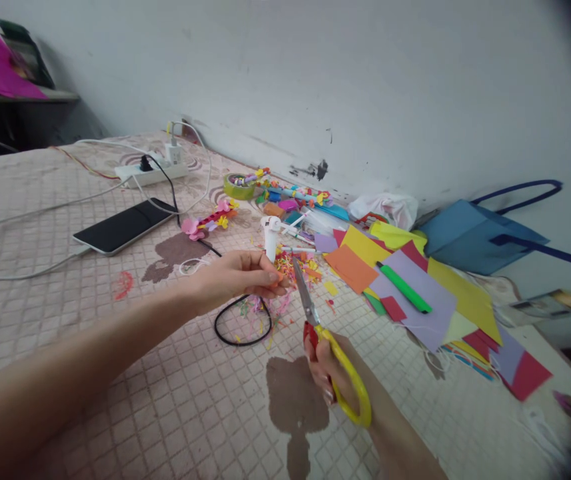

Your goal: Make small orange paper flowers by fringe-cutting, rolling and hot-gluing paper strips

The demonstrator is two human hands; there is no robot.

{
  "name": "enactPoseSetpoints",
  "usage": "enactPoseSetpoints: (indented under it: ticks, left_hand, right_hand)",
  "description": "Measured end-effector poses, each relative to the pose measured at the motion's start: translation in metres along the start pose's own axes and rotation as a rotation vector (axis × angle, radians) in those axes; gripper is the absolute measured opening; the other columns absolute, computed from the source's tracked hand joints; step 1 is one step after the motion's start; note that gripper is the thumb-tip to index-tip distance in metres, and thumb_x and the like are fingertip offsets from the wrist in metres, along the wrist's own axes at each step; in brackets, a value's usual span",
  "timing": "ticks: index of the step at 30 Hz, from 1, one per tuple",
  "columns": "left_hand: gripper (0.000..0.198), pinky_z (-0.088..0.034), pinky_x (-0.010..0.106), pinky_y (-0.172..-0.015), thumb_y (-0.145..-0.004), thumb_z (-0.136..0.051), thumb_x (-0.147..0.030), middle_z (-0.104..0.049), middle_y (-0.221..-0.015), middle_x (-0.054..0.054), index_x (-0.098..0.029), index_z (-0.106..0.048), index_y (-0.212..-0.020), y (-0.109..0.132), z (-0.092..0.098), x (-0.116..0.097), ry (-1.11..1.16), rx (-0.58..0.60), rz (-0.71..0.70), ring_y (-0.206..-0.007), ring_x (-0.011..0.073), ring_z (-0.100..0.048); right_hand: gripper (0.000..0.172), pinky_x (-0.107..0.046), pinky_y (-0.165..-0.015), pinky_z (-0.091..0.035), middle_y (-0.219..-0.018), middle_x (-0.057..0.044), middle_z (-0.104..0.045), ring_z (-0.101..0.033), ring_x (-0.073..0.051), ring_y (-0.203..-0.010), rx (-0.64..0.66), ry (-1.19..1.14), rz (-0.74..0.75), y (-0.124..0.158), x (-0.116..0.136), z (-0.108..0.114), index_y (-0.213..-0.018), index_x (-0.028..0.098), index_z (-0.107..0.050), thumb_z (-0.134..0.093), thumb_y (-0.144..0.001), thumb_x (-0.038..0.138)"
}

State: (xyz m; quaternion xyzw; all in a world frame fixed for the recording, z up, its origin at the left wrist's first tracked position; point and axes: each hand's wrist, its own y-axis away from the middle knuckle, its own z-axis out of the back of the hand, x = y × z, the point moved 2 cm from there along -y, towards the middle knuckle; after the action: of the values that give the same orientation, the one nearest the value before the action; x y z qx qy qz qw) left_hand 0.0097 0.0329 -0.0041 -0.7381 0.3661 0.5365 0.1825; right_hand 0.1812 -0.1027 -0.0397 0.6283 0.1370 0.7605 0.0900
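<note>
My left hand (242,277) is closed, pinching a small orange paper piece (279,275) at its fingertips. My right hand (332,373) grips yellow-and-red scissors (330,340) by the handles. The blades point up and away, with the tips right at the orange piece. Both hands hover over a checked bedspread (175,400). Below the left hand lie paper scraps (265,307) and a looped black cable (242,323).
Coloured paper sheets (415,280) with a green marker (404,288) lie to the right. A white glue bottle (270,240), tape roll (238,187), a phone (125,227), a power strip (150,173) and a blue bag (480,233) sit near the wall.
</note>
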Motion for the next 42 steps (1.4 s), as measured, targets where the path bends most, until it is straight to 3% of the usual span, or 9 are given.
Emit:
enactPoseSetpoints:
  ticks: [5,9,14,29,42]
  left_hand:
    - [0.013,-0.046,0.023,-0.071,-0.072,-0.071,-0.024,-0.065,-0.072,0.001,-0.014,-0.062,-0.071,0.003,-0.015,0.017,0.05,-0.065,0.069,-0.067,0.009,-0.059]
    - [0.017,-0.042,0.021,-0.061,-0.073,-0.07,-0.029,-0.058,-0.065,-0.003,-0.016,-0.061,-0.07,0.006,-0.025,0.027,0.002,-0.041,0.098,-0.058,0.0077,-0.051]
    - [0.018,-0.041,0.023,-0.061,-0.075,-0.068,-0.033,-0.059,-0.067,-0.002,-0.016,-0.061,-0.078,0.011,-0.033,0.038,-0.024,-0.021,0.147,-0.061,0.0093,-0.052]
    - [0.022,-0.041,0.021,-0.064,-0.076,-0.069,-0.034,-0.06,-0.074,-0.001,-0.016,-0.057,-0.079,0.015,-0.04,0.046,-0.048,-0.068,0.178,-0.067,0.0087,-0.053]
    - [0.021,-0.044,0.023,-0.068,-0.081,-0.062,-0.033,-0.061,-0.076,0.0,-0.013,-0.056,-0.079,0.014,-0.045,0.051,-0.065,-0.057,0.173,-0.069,0.0095,-0.054]
  right_hand:
    - [0.054,-0.017,-0.031,-0.029,-0.05,0.011,-0.033,-0.026,-0.004,-0.033,0.03,-0.358,0.003,-0.007,-0.008,-0.003,-0.075,0.021,-0.042,-0.045,-0.074,0.075]
    - [0.042,-0.017,-0.032,-0.031,-0.048,0.011,-0.036,-0.031,-0.004,-0.034,-0.077,-0.362,0.087,-0.013,-0.008,-0.003,-0.072,0.021,-0.041,-0.064,-0.073,0.056]
    - [0.033,-0.017,-0.035,-0.034,-0.055,0.01,-0.046,-0.037,-0.004,-0.036,-0.218,-0.411,0.156,-0.013,-0.004,-0.006,-0.079,0.021,-0.046,-0.072,-0.07,0.039]
    - [0.03,-0.019,-0.04,-0.037,-0.071,0.004,-0.059,-0.043,-0.006,-0.044,-0.37,-0.295,0.198,-0.005,0.013,-0.009,-0.081,0.021,-0.048,-0.072,-0.069,0.035]
    - [0.022,-0.022,-0.043,-0.037,-0.063,0.006,-0.05,-0.042,-0.008,-0.045,-0.414,-0.205,0.193,-0.009,0.012,-0.012,-0.075,0.021,-0.048,-0.067,-0.069,0.031]
